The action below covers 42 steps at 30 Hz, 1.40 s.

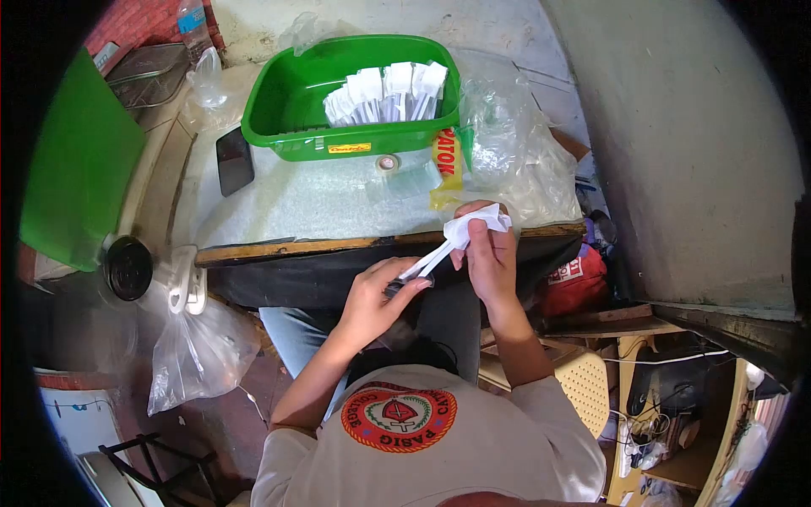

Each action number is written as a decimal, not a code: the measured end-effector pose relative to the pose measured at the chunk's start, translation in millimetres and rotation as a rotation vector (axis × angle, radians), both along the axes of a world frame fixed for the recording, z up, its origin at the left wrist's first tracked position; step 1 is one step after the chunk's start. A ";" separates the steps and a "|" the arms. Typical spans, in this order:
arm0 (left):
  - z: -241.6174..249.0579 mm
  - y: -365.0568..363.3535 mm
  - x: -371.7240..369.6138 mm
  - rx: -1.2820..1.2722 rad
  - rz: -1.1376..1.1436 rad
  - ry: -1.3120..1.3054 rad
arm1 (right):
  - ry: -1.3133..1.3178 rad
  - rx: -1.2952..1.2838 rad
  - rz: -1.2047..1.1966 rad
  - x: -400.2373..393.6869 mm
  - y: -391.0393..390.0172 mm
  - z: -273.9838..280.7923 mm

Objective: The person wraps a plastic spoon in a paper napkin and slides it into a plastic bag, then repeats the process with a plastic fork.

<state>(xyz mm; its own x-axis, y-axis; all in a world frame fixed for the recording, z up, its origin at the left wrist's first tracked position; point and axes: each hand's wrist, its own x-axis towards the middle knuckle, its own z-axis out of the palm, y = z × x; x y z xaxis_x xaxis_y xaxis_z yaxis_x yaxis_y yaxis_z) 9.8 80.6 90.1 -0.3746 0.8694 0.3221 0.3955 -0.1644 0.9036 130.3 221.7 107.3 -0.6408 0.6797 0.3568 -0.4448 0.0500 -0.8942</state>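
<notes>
Just in front of the table's edge, I hold white plastic cutlery (429,260) with both hands. A white paper napkin (475,225) is folded around its upper end. My right hand (492,258) is closed on the napkin, with the thumb pressed on top. My left hand (378,296) is closed around the lower ends of the handles, and something dark and shiny shows under its fingers. Beyond my hands a green basin (291,149) stands on the table, with several similar napkin-wrapped cutlery sets (372,95) bunched inside it.
On the table (279,215) are a phone (235,160), a tape roll (387,164), a clear plastic sleeve (414,181), a yellow packet (447,165) and clear plastic bags (515,152). Another plastic bag (203,359) hangs at the left. A grey wall (684,152) borders the right side.
</notes>
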 end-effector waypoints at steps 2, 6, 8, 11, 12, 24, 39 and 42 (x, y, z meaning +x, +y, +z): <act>-4.7 0.4 -0.3 0.044 0.024 0.029 | 0.015 0.023 -0.018 -1.1 1.0 2.3; -5.4 -0.5 -2.1 0.004 -0.001 -0.021 | -0.010 0.068 0.023 -0.2 -0.1 2.6; -6.9 1.2 -2.1 0.069 0.015 -0.020 | -0.052 0.060 0.036 0.0 -2.2 0.0; -5.7 2.4 -1.6 0.094 0.025 -0.043 | -0.056 0.089 0.042 -0.2 -3.8 -7.3; -6.0 2.8 -1.8 0.095 0.025 -0.044 | -0.057 0.089 0.042 -0.7 -5.4 -8.0; -7.0 4.8 -4.7 0.043 -0.075 -0.263 | -0.151 0.142 0.059 9.0 -17.7 -3.1; 4.6 0.2 -6.2 0.076 -0.133 -0.483 | -0.300 0.137 0.030 17.1 -18.2 4.6; -1.6 -0.9 -11.2 0.059 -0.040 -0.168 | -0.240 0.031 0.027 16.6 -19.8 5.1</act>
<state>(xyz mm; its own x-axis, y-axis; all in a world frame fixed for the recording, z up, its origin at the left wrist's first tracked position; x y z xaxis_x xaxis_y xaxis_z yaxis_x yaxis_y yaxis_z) -1.4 79.7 88.4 -0.3930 0.8661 0.3090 0.2319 -0.2319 0.9447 146.9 201.9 112.4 -0.7273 0.6527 0.2123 -0.2212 0.0700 -0.9727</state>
